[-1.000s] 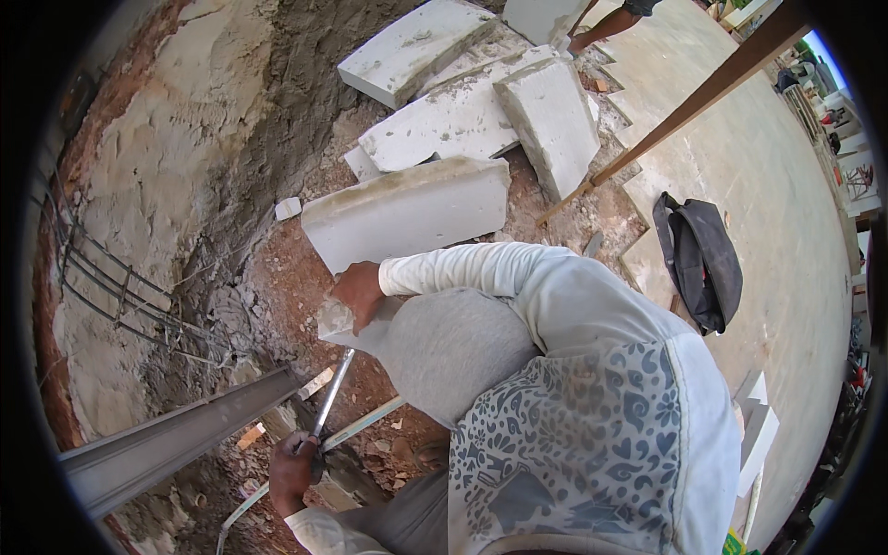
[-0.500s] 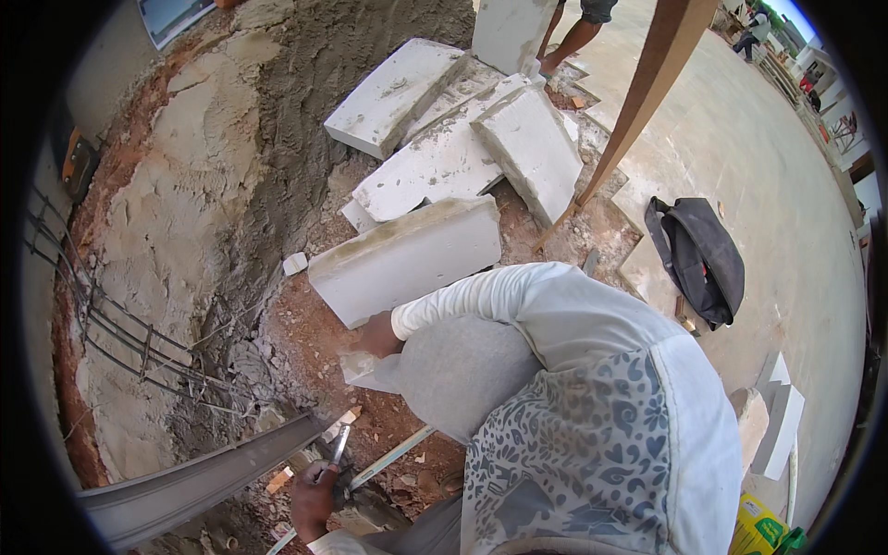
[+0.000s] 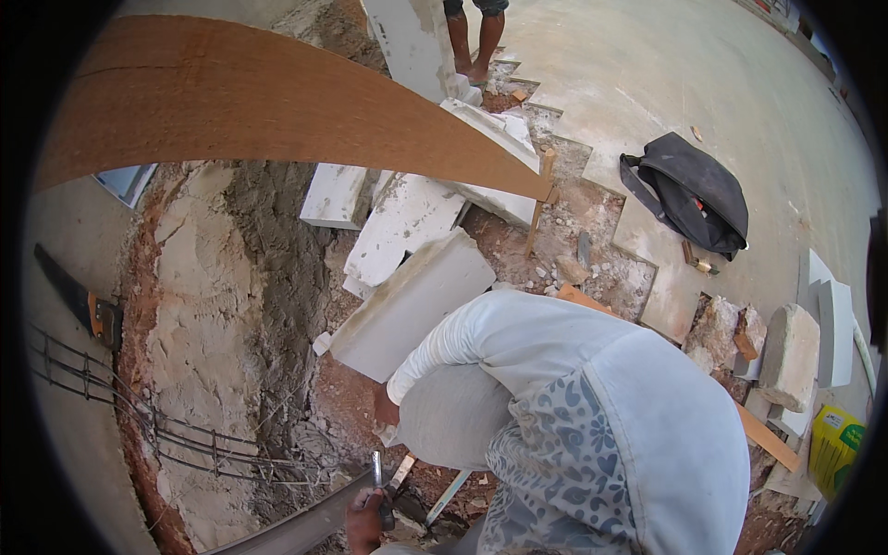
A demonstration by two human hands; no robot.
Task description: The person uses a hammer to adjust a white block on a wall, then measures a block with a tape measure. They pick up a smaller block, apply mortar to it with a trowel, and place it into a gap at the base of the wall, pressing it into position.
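Neither of my own hands shows in the head view. A long brown wooden board (image 3: 277, 92) crosses close in front of me from the upper left. Its far end narrows down to a small wooden stake (image 3: 537, 208) in the rubble. Below me a co-worker in a white long-sleeved shirt (image 3: 647, 398) and grey cap (image 3: 450, 416) bends over the red soil. One hand of the co-worker (image 3: 363, 523) grips a metal-headed hand tool (image 3: 377, 469). The co-worker's other hand (image 3: 386, 407) is partly hidden beside a white block (image 3: 416, 305).
More white blocks (image 3: 407, 222) lie piled beyond. At the left are a handsaw (image 3: 104, 319), bent rebar (image 3: 185, 444) and wet mortar (image 3: 277, 277). A black bag (image 3: 694, 199) rests on the concrete floor at right. Another person's legs (image 3: 474, 42) stand at the back.
The board has swung from the upper right across to the upper left, now covering part of the blocks. My view has shifted, showing more floor at the right. The co-worker stays bent over.
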